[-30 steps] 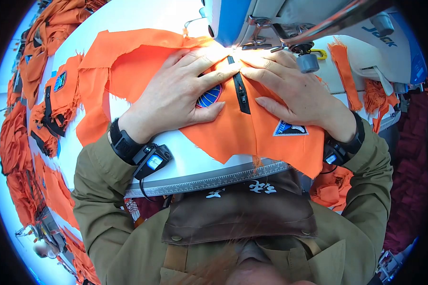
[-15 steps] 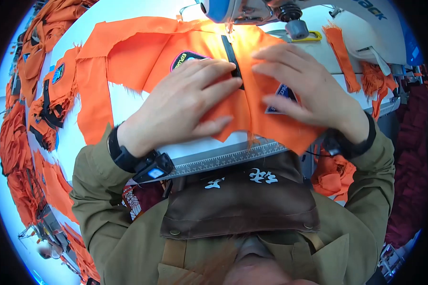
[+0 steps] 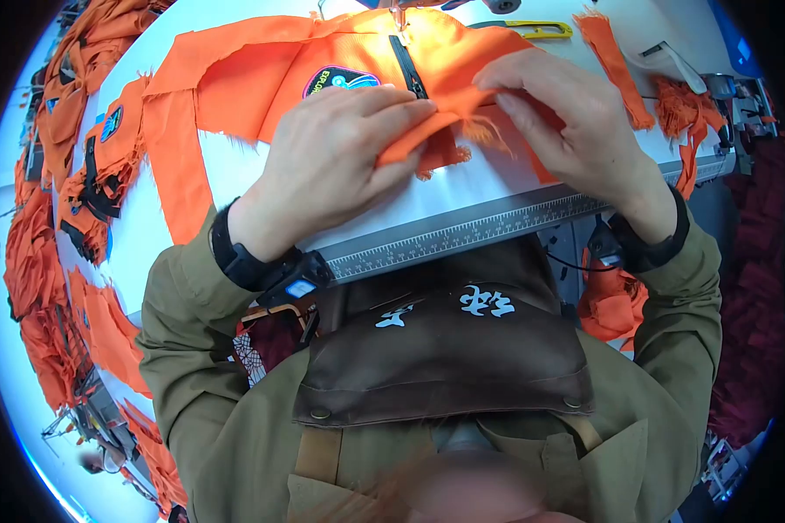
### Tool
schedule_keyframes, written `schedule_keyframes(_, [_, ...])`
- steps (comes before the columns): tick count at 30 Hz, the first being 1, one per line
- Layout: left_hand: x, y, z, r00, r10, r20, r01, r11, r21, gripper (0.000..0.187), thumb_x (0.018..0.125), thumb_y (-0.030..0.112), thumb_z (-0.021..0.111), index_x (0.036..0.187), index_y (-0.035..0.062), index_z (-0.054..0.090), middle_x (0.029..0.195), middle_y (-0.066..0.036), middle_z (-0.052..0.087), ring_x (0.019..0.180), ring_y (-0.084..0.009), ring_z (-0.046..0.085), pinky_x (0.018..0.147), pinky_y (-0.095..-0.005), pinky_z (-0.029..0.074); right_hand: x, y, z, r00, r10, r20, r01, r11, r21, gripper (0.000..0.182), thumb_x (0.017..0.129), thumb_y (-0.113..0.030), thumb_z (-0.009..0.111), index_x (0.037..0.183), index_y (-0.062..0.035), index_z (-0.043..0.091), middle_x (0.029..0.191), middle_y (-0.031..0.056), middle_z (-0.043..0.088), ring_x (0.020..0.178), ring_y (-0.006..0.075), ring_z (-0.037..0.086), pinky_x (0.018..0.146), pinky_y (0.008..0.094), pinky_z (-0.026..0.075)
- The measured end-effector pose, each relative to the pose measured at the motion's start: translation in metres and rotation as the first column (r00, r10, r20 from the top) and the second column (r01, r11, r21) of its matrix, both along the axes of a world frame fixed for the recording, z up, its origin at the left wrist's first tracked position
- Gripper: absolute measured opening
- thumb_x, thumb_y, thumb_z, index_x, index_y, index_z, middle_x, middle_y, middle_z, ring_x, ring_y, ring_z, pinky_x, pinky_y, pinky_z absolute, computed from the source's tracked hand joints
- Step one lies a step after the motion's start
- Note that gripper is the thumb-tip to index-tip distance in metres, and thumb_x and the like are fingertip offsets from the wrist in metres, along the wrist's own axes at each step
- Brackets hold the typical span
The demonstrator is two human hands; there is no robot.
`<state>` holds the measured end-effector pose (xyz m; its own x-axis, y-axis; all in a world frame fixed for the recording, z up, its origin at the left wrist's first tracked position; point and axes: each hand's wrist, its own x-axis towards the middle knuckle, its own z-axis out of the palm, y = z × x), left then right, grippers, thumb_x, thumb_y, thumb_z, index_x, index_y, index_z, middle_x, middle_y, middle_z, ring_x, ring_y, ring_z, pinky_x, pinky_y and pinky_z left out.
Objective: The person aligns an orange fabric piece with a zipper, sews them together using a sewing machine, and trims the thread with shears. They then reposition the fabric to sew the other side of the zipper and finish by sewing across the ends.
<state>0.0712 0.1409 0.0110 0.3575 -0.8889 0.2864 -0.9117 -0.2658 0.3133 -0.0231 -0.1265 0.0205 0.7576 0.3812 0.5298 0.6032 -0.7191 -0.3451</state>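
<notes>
Orange fabric (image 3: 253, 87) with a round-edged patch (image 3: 342, 81) lies on the white table, its upper part under the needle of a sewing machine (image 3: 399, 19). A black zipper (image 3: 407, 65) runs down the fabric from the needle. My left hand (image 3: 344, 152) is closed on the fabric's near edge, just below the patch, with a fold raised at its fingertips. My right hand (image 3: 576, 122) pinches the fabric to the right of the zipper. Frayed orange threads (image 3: 481, 132) stick out between my hands.
A metal ruler (image 3: 462, 234) runs along the table's near edge. A yellow-handled cutter (image 3: 541, 30) lies behind my right hand. An orange strip (image 3: 615, 70) and scraps (image 3: 685, 109) are at right. More orange pieces (image 3: 39, 288) hang at left.
My hands went from lying spread over the fabric to gripping it. Its near edge is now lifted and folded up, and the dark patch on the right is out of sight. The view has shifted.
</notes>
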Motion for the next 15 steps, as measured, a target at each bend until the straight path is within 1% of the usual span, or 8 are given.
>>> schedule_keyframes(1, [0.002,0.001,0.001,0.999,0.002,-0.038,-0.002,1.0,-0.003,0.038,0.093,0.02,0.068,0.129,0.0073,0.072,0.123,-0.013,0.073,0.11,-0.0345,0.07,0.095,-0.0438,0.055,0.002,0.001,0.0,1.0,-0.006,0.026,0.006,1.0,0.029,0.018,0.092,0.003,0.07,0.11,-0.0003,0.069,0.103,0.0129,0.073,0.093,0.0313,0.072,0.079,0.0373,0.058])
schedule_keyframes(2, [0.002,0.0,0.008,0.994,0.019,-0.107,-0.017,1.0,0.025,0.037,0.094,0.012,0.062,0.13,0.0064,0.071,0.124,-0.014,0.073,0.11,-0.0353,0.069,0.096,-0.0445,0.055,0.004,0.004,-0.001,0.998,-0.012,0.054,0.009,0.998,0.057,0.015,0.092,0.001,0.071,0.107,-0.0011,0.068,0.099,0.0132,0.072,0.089,0.0327,0.071,0.077,0.0393,0.057])
schedule_keyframes(3, [0.002,0.001,0.008,0.995,0.019,-0.099,-0.018,1.0,0.011,0.038,0.093,0.011,0.062,0.13,0.0066,0.071,0.125,-0.014,0.073,0.111,-0.0352,0.069,0.097,-0.0449,0.055,0.005,0.005,-0.001,0.997,-0.019,0.081,0.012,0.996,0.085,0.013,0.092,-0.001,0.071,0.105,-0.0018,0.068,0.096,0.0135,0.071,0.085,0.0342,0.07,0.074,0.0412,0.056])
schedule_keyframes(5, [0.004,0.004,0.007,0.996,0.02,-0.082,-0.022,1.0,-0.02,0.04,0.09,0.009,0.063,0.129,0.0069,0.072,0.125,-0.014,0.073,0.112,-0.0351,0.068,0.099,-0.0457,0.054,0.003,0.005,-0.002,0.997,0.003,0.075,-0.01,0.996,0.091,0.015,0.092,-0.002,0.072,0.106,-0.0019,0.067,0.095,0.0129,0.07,0.085,0.0337,0.07,0.074,0.0411,0.056])
schedule_keyframes(8, [0.009,0.005,0.01,0.988,-0.093,0.122,0.1,0.993,-0.059,0.044,0.086,0.011,0.066,0.129,0.0073,0.072,0.126,-0.013,0.072,0.115,-0.0339,0.067,0.103,-0.047,0.052,-0.003,0.004,-0.002,0.997,0.054,0.058,-0.058,0.997,0.06,0.016,0.091,-0.004,0.074,0.106,-0.0025,0.067,0.095,0.0118,0.069,0.087,0.0331,0.069,0.076,0.0411,0.056])
schedule_keyframes(11, [0.003,0.007,0.01,0.978,-0.117,0.171,0.114,0.993,0.026,0.046,0.082,0.012,0.068,0.127,0.007,0.072,0.129,-0.012,0.071,0.119,-0.0337,0.066,0.106,-0.0483,0.051,-0.013,0.003,-0.01,0.994,0.107,0.007,-0.107,0.994,0.007,0.018,0.09,-0.01,0.076,0.105,-0.0033,0.067,0.096,0.0116,0.069,0.09,0.0336,0.068,0.078,0.0423,0.056])
schedule_keyframes(12, [0.002,0.007,0.009,0.985,-0.136,0.105,0.128,0.989,0.08,0.043,0.085,0.017,0.07,0.127,0.0059,0.073,0.132,-0.013,0.069,0.122,-0.0334,0.065,0.107,-0.0481,0.051,-0.015,0.004,-0.012,0.992,0.123,-0.016,-0.123,0.992,-0.011,0.02,0.09,-0.012,0.077,0.104,-0.0035,0.067,0.096,0.0117,0.068,0.09,0.0339,0.068,0.079,0.0428,0.056])
schedule_keyframes(15, [-0.007,0.007,0.003,0.99,-0.139,0.011,0.139,0.99,0.035,0.042,0.088,0.02,0.073,0.127,0.0053,0.073,0.134,-0.014,0.068,0.124,-0.0327,0.064,0.107,-0.0482,0.051,-0.018,0.008,-0.011,0.97,0.177,-0.168,-0.189,0.98,-0.063,0.022,0.09,-0.018,0.077,0.104,-0.0041,0.067,0.096,0.0129,0.067,0.092,0.0349,0.067,0.081,0.0436,0.055])
